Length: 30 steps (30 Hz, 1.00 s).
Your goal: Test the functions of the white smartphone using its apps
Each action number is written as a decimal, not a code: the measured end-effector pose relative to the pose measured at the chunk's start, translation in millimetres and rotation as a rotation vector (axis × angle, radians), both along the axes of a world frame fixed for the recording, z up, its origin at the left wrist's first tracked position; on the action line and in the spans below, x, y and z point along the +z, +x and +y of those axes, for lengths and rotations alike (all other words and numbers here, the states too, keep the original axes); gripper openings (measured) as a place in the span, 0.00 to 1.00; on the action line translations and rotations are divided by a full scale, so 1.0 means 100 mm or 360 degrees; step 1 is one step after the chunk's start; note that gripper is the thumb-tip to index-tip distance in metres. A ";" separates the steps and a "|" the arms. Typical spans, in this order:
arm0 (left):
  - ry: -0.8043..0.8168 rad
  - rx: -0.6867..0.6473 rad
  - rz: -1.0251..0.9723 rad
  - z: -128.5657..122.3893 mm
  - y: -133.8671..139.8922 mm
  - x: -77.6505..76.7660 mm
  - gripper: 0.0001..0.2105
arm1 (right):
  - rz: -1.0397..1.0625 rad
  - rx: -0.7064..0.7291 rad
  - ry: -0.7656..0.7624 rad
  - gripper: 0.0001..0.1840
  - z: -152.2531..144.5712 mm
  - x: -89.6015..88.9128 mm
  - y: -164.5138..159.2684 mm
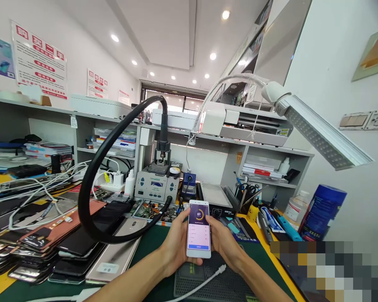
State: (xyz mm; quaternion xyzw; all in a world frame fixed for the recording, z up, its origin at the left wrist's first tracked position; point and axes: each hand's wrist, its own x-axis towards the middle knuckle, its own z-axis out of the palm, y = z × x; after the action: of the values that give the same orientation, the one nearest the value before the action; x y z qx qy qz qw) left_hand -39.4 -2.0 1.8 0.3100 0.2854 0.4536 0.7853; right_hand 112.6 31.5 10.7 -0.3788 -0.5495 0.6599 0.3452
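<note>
A white smartphone (198, 229) is held upright in both hands over the work mat, its screen lit. The display shows a round gauge reading 60 on purple, a list below it and a blue button. My left hand (175, 240) wraps the phone's left edge, with fingers behind it. From the other side, my right hand (222, 238) grips the right edge, its thumb beside the upper screen; its other fingers are mostly hidden behind. A white charging cable (208, 280) lies below the phone, its plug end near my right wrist. Beneath is a dark textured pad (189, 289).
Stacked phones and screens (50, 235) fill the left side. A thick black hose (91, 167) arches from the hot-air station (156, 184). Behind my right hand stands a tool holder (247, 195). A lamp (324, 130) hangs at upper right, above a blue canister (323, 212).
</note>
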 end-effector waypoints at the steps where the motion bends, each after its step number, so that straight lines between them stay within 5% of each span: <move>1: 0.0009 -0.0002 -0.0005 0.00 0.00 -0.01 0.33 | 0.0000 -0.0006 0.0003 0.26 0.00 -0.01 0.00; 30: 0.0063 -0.0034 -0.0014 0.00 0.01 -0.02 0.33 | -0.0024 -0.0060 0.0103 0.25 0.08 -0.12 0.01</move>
State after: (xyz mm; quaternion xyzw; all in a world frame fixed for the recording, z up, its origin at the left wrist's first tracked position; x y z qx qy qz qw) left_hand -38.0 -1.6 -0.6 0.3264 0.2696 0.4521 0.7851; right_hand 113.8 39.0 -1.5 -0.3827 -0.5659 0.6322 0.3655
